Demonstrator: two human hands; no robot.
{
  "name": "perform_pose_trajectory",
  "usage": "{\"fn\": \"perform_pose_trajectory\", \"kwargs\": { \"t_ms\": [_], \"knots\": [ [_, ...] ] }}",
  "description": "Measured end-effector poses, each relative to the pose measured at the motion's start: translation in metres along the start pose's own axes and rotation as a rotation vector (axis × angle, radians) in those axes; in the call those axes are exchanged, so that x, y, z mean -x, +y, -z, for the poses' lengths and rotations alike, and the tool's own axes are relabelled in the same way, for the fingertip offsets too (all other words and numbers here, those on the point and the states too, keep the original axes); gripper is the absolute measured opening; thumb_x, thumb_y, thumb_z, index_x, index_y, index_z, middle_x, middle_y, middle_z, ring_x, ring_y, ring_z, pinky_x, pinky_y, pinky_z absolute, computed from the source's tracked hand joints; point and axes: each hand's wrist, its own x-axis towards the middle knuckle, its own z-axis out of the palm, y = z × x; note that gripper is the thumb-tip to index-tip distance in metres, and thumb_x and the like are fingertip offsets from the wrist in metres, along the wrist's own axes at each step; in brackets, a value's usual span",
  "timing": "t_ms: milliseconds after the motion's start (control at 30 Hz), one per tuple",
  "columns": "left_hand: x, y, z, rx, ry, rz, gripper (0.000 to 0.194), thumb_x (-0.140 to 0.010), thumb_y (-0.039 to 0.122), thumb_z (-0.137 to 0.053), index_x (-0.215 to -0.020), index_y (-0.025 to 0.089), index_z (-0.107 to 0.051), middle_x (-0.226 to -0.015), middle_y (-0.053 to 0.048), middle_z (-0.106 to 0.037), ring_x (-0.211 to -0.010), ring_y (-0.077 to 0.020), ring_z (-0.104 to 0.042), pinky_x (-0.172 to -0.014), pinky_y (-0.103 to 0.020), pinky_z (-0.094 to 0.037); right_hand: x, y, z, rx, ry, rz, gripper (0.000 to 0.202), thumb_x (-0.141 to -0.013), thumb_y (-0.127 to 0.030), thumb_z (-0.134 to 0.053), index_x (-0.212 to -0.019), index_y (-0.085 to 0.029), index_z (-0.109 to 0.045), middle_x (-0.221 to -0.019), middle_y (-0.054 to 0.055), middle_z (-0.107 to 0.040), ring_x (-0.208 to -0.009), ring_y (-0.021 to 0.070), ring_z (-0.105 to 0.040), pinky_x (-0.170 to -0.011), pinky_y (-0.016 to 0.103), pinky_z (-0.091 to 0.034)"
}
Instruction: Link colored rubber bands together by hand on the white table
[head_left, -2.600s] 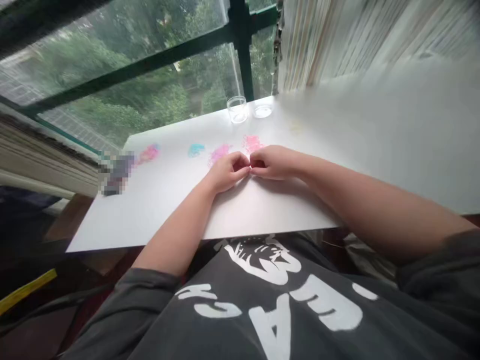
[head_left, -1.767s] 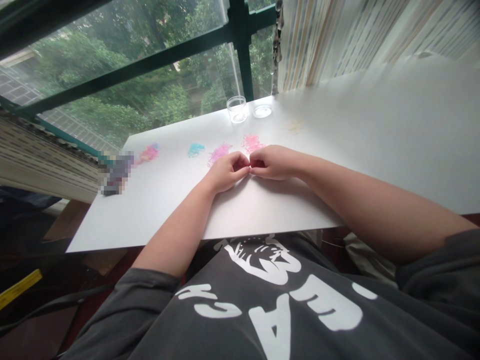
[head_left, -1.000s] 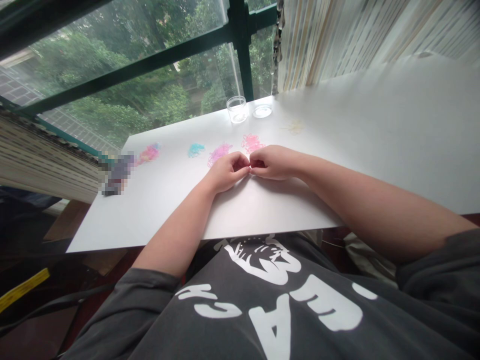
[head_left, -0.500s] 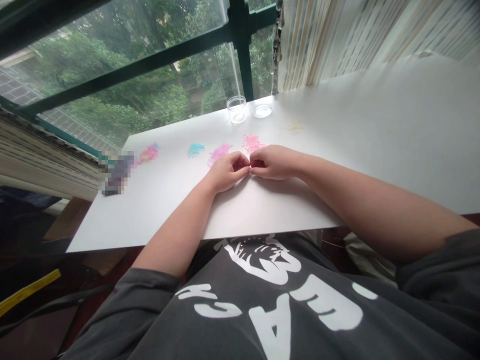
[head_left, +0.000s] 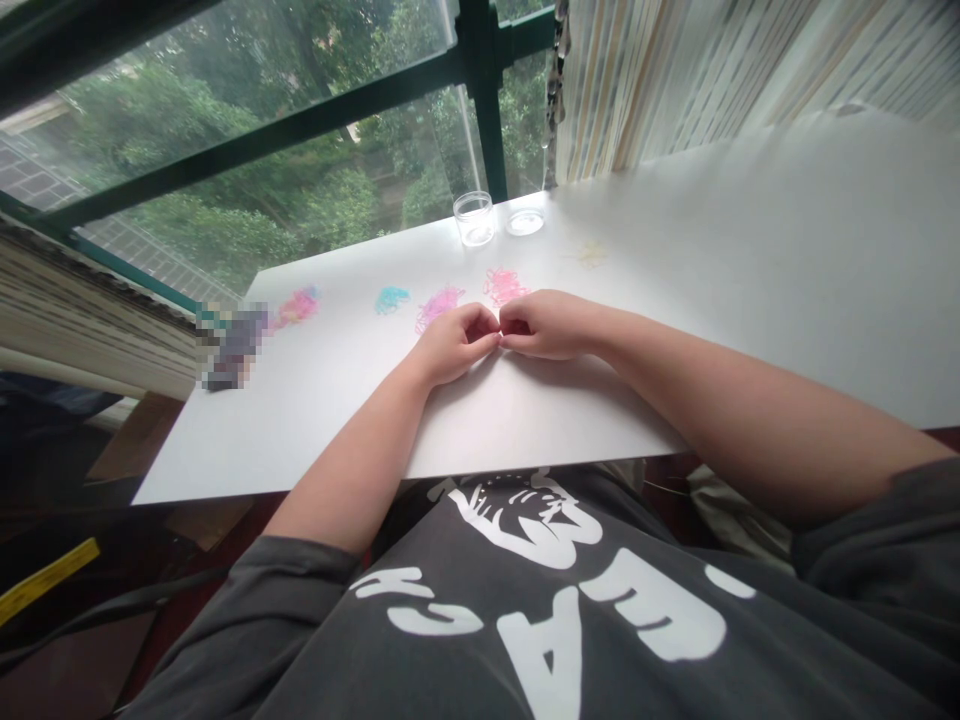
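My left hand (head_left: 456,343) and my right hand (head_left: 553,325) meet fingertip to fingertip above the white tabletop (head_left: 315,420). Both are closed in a pinch, thumbs against forefingers. Whatever lies between the fingertips is too small to make out. Just behind the left hand is a loose pile of purple-pink bands (head_left: 441,303), thin and loop-like. A pile of brighter pink bands (head_left: 504,286) lies behind the gap between the hands, partly covered by the right one. Farther left sits a small turquoise pile (head_left: 391,299) of similar bands.
A clear round jar (head_left: 474,220) stands at the table's back edge beside a clear lid (head_left: 524,221). A pale yellowish pile (head_left: 589,254) lies behind my right hand. To the left are a mixed-colour pile (head_left: 297,308) and a blurred-out object (head_left: 237,347). The window (head_left: 330,110) borders the table.
Both hands keep the same pinch in the same place. At the lower left, a yellow strip below the table has shifted slightly to the left.
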Motion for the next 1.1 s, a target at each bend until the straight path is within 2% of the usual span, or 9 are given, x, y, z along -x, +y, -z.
{"fn": "perform_pose_trajectory", "kwargs": {
  "t_ms": [667, 1100],
  "knots": [
    [-0.0002, -0.0017, 0.0000, -0.004, -0.008, 0.013, 0.015, -0.076, 0.028, -0.060, -0.085, 0.016, -0.058, -0.078, -0.002, -0.061, -0.067, -0.0125, -0.055, -0.063, -0.026, -0.044, 0.0002, -0.0001, -0.0002, -0.001, 0.000, -0.006, 0.023, -0.081, -0.036, -0.050, -0.088, -0.018, -0.064, -0.080, 0.004, -0.066, -0.066, 0.0150, -0.050, -0.059, 0.025, -0.028],
    [0.0056, -0.0002, 0.0023, -0.039, 0.005, 0.038, 0.012, -0.079, 0.031, -0.058, -0.083, 0.020, -0.059, -0.076, -0.001, -0.063, -0.067, -0.0147, -0.057, -0.060, -0.027, -0.046, -0.0004, 0.0014, -0.0056, -0.032, 0.053, 0.057, 0.012, -0.080, -0.026, -0.049, -0.077, -0.020, -0.059, -0.076, 0.004, -0.066, -0.063, 0.0153, -0.052, -0.056, 0.024, -0.033]
  ]
}}
